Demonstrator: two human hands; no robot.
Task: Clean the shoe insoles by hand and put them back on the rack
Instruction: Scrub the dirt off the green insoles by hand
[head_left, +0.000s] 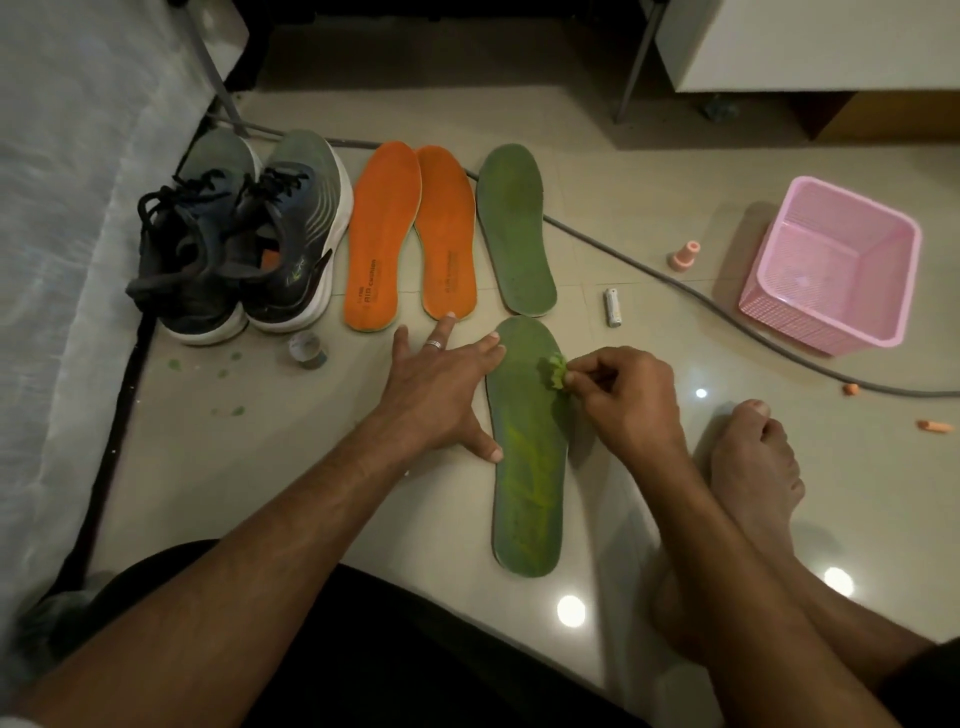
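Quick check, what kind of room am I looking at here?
Probably a bedroom or living room at home: a glossy tiled floor, what looks like a covered mattress on the left, and sneakers and insoles laid out on the floor.

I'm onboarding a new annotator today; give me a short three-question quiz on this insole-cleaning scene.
1. True or false: the left hand lies flat, steadying the near green foam insole.
2. How many orange foam insoles lie on the tiled floor?
3. The right hand pinches: A) a small green wad, B) the silver battery, C) the pink mesh basket.

Key: 1 true; 2 two; 3 A.
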